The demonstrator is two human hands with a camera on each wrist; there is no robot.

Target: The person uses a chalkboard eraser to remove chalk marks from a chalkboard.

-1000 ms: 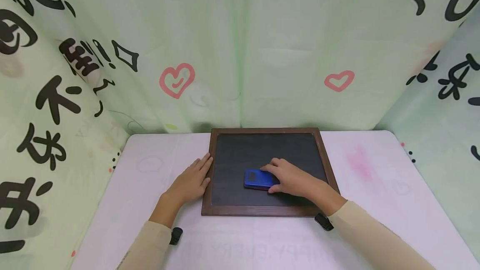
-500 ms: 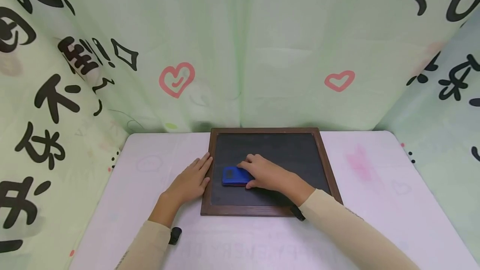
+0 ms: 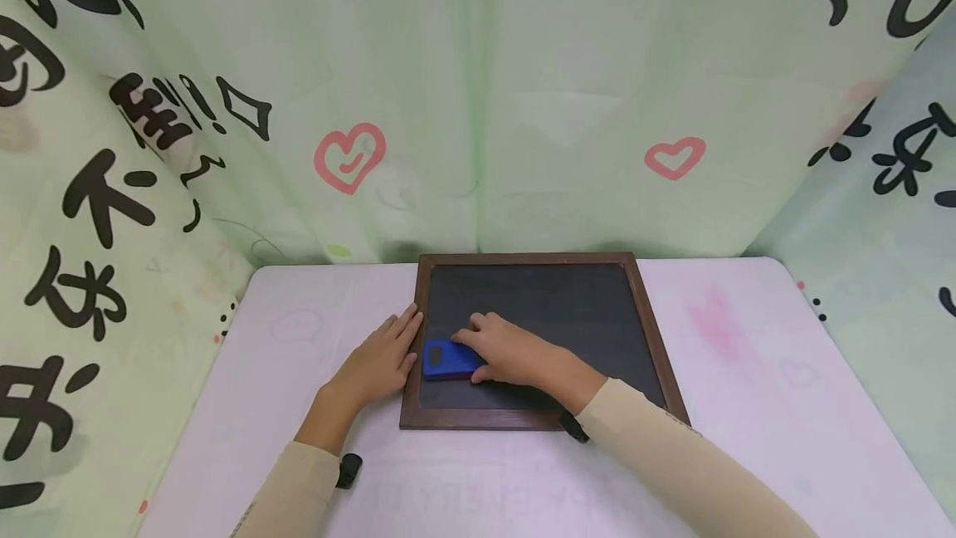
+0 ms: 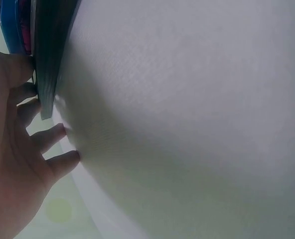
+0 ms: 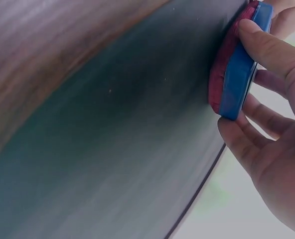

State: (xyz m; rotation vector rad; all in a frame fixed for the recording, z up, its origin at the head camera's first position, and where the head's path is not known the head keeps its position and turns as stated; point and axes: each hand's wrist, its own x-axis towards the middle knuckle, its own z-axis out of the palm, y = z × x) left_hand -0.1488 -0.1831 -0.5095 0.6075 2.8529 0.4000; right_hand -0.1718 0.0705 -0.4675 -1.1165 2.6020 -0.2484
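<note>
I am watching the right hand (image 3: 515,351) gripping a blue plastic eraser with a red felt pad (image 3: 448,359), pressing it onto the dark chalkboard in a brown wooden frame (image 3: 538,420), near the board's 9 o'clock edge. The left hand (image 3: 377,364) is lying flat, fingers straight, on the pale pink table (image 3: 747,372), touching the frame's 9 o'clock side. I judge a wiping stroke is reaching that edge; the next one calls for reversing toward 3 o'clock. Only the right wrist view is showing the red felt (image 5: 222,74) meeting the slate.
</note>
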